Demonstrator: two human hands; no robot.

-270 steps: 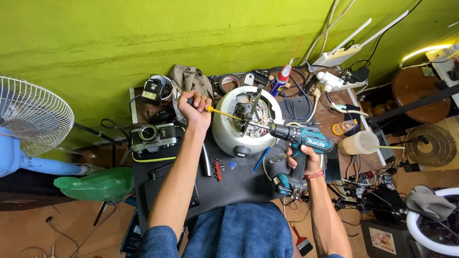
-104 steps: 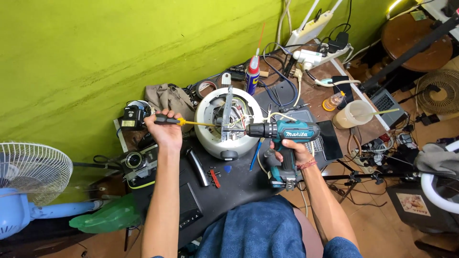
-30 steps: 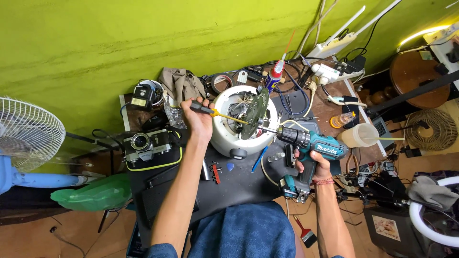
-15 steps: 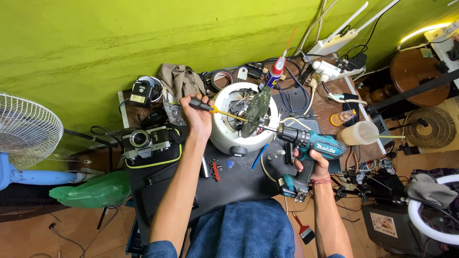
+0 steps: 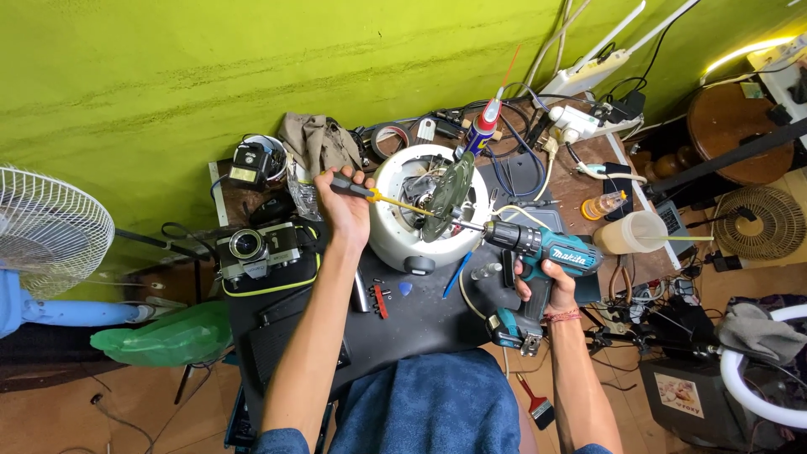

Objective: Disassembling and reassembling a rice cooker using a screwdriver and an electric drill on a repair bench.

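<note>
I look down at a big green wall (image 5: pixel 252 76) that fills the top of the view. Below it is a brown floor (image 5: pixel 101 412). A white fan (image 5: pixel 46 227) on a blue stand is at the far left, near a green plastic bag (image 5: pixel 160 336). At the far right I see a round wooden stool (image 5: pixel 735 134) and part of a white ring light (image 5: pixel 756 395).

In the middle is the surface (image 5: pixel 420 311), dark and very messy, with wires along its far edge. A round white machine shell (image 5: pixel 399 231) sits on it, open on top, with a green disc (image 5: pixel 445 193) standing tilted in it. An old camera (image 5: pixel 256 248) sits to the left. A spray can (image 5: pixel 483 130) with a red straw stands behind the shell, and a clear plastic cup (image 5: pixel 630 231) is to the right.

My right hand (image 5: pixel 542 282) is wrapped around the grip of a teal drill (image 5: pixel 546 252). Its tip points at the disc. My left hand (image 5: pixel 349 210) is closed on a yellow screwdriver (image 5: pixel 378 195), whose shaft reaches into the shell.
</note>
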